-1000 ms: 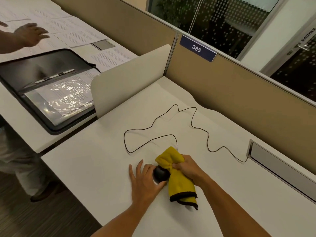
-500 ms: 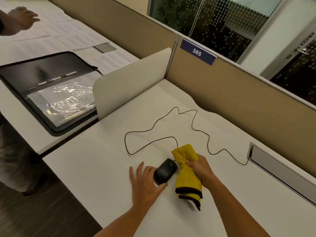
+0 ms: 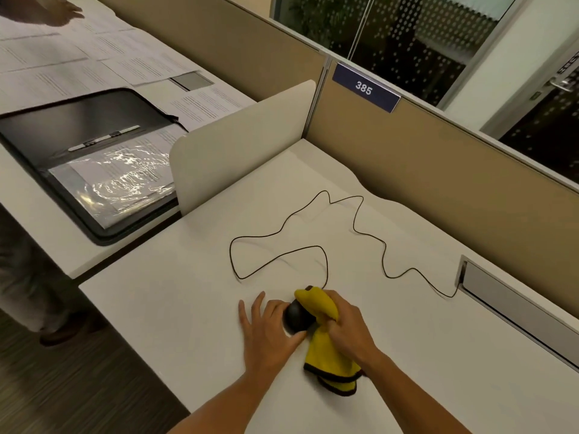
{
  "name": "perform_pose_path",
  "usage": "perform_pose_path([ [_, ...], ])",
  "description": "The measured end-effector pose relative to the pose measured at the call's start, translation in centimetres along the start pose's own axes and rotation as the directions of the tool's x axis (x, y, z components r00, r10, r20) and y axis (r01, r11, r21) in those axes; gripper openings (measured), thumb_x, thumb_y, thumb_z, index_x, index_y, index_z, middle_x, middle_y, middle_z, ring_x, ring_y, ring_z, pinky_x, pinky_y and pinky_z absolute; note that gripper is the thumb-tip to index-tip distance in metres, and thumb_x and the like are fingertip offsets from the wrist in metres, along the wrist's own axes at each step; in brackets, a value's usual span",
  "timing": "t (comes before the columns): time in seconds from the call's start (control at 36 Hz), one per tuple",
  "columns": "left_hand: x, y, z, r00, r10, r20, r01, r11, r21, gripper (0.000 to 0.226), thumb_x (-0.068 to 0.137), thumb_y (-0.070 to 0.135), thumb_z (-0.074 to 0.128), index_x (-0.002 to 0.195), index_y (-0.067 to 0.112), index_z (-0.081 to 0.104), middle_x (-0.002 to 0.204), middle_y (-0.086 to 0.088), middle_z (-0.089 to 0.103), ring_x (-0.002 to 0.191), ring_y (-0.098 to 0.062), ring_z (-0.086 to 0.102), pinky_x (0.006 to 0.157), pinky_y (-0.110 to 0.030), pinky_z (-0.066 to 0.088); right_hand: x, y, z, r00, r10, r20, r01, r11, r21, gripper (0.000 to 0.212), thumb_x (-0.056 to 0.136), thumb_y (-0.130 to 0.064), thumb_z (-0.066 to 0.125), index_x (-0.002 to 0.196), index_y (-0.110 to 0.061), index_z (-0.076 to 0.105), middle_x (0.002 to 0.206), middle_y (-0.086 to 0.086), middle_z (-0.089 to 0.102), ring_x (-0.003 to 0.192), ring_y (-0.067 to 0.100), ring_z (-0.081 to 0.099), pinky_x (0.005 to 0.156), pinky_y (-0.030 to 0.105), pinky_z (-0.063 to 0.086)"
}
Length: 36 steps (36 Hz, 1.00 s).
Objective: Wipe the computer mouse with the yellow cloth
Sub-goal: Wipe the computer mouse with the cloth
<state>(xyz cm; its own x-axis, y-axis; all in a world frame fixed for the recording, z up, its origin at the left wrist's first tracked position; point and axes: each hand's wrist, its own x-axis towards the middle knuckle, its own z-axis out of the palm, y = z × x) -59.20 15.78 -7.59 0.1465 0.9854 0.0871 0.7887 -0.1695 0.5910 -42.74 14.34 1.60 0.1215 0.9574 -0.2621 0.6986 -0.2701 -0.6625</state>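
Your yellow cloth (image 3: 326, 346) and right hand (image 3: 351, 327) cover the front and right side of the mouse (image 3: 296, 316); only its dark rear shows. Cable (image 3: 326, 267) end vanishes behind the cloth. Both your forearms are cut off at the frame's bottom edge. Upper left, another person's hand (image 3: 59, 10) is blurred.

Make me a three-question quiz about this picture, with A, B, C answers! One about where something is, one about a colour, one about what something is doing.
1. Where is the mouse?
A. on the white desk
B. on the floor
C. in the folder

2. What colour is the cloth?
A. blue
B. yellow
C. red

3. What is the right hand doing?
A. lying flat and empty
B. pointing at the sign
C. gripping the cloth

Answers:
1 A, it sits on the desk beside the left hand.
2 B, yellow with a dark edge.
3 C, fingers closed around the cloth, against the mouse.
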Motion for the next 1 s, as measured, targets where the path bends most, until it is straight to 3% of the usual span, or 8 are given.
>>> perform_pose_path([
  [0.06,0.1,0.0,0.0,1.000,-0.002,0.018,0.002,1.000,0.005,0.054,0.067,0.070,0.064,0.107,0.033,0.060,0.110,0.015,0.063,0.135,-0.022,0.043,0.116,-0.062,0.018,-0.1,0.2,-0.1,0.999,-0.033,0.035,0.035,0.998,-0.056,0.062,0.078,-0.003,0.043,0.127,-0.040,0.054,0.120,-0.010,0.065,0.111,0.013,0.059,0.097,0.033,0.049],
  [0.11,0.1,0.2,-0.1,1.000,-0.004,0.016,0.004,1.000,0.001,0.053,0.067,0.069,0.066,0.106,0.033,0.060,0.109,0.015,0.063,0.134,-0.022,0.044,0.115,-0.062,0.019,0.0,-0.1,-0.7,0.996,-0.046,0.071,0.054,0.992,-0.117,0.061,0.079,-0.004,0.044,0.129,-0.039,0.052,0.119,-0.004,0.064,0.108,0.016,0.058,0.097,0.036,0.049],
  [0.22,0.0,0.3,-0.1,1.000,-0.013,0.002,0.013,1.000,0.016,0.051,0.069,0.073,0.061,0.102,0.034,0.060,0.104,0.018,0.063,0.134,-0.021,0.044,0.116,-0.059,0.017,0.0,-0.7,-1.3,0.974,-0.085,0.211,0.138,0.958,-0.253,0.055,0.084,-0.017,0.043,0.130,-0.049,0.044,0.109,-0.003,0.057,0.100,0.017,0.055,0.089,0.036,0.049],
  [0.33,0.0,0.2,0.1,1.000,-0.001,-0.007,0.001,1.000,-0.012,0.051,0.073,0.077,0.054,0.102,0.036,0.060,0.105,0.019,0.063,0.135,-0.022,0.043,0.118,-0.058,0.012,0.0,-1.6,-1.6,0.929,-0.189,0.319,0.302,0.886,-0.352,0.055,0.090,-0.018,0.046,0.133,-0.053,0.040,0.108,-0.022,0.052,0.099,0.008,0.051,0.088,0.028,0.048],
  [0.47,-0.1,-0.2,0.1,0.999,0.037,0.025,-0.038,0.999,0.018,0.048,0.076,0.071,0.053,0.108,0.035,0.058,0.112,0.017,0.062,0.138,-0.024,0.040,0.116,-0.062,0.015,0.4,-2.7,-1.5,0.850,-0.225,0.476,0.463,0.751,-0.471,0.064,0.089,-0.016,0.054,0.141,-0.047,0.034,0.119,0.000,0.054,0.098,0.019,0.053,0.080,0.034,0.050],
  [0.75,0.0,-0.3,0.3,0.999,0.033,0.043,-0.035,0.998,0.059,0.051,0.078,0.070,0.042,0.107,0.032,0.062,0.112,0.013,0.066,0.136,-0.025,0.044,0.115,-0.063,0.019,1.7,-3.3,-2.5,0.814,-0.141,0.564,0.490,0.689,-0.535,0.054,0.090,-0.021,0.057,0.132,-0.046,0.036,0.113,0.004,0.056,0.095,0.023,0.056,0.079,0.041,0.053],
  [0.89,0.1,-0.2,0.3,0.999,0.006,0.042,-0.008,0.999,0.046,0.054,0.073,0.072,0.048,0.104,0.031,0.063,0.110,0.012,0.067,0.135,-0.024,0.045,0.116,-0.063,0.018,1.5,-3.0,-3.6,0.824,-0.077,0.561,0.441,0.709,-0.550,0.053,0.090,-0.019,0.056,0.133,-0.044,0.039,0.119,0.002,0.053,0.100,0.022,0.056,0.081,0.033,0.047],
  [1.0,0.0,-0.2,0.4,0.999,0.007,0.046,-0.009,1.000,0.027,0.061,0.068,0.078,0.055,0.107,0.032,0.061,0.112,0.014,0.064,0.136,-0.023,0.042,0.119,-0.058,0.009,1.7,-2.7,-4.4,0.835,-0.050,0.549,0.426,0.689,-0.586,0.049,0.091,-0.020,0.054,0.131,-0.045,0.040,0.098,-0.001,0.048,0.088,0.020,0.051,0.077,0.036,0.047],
])
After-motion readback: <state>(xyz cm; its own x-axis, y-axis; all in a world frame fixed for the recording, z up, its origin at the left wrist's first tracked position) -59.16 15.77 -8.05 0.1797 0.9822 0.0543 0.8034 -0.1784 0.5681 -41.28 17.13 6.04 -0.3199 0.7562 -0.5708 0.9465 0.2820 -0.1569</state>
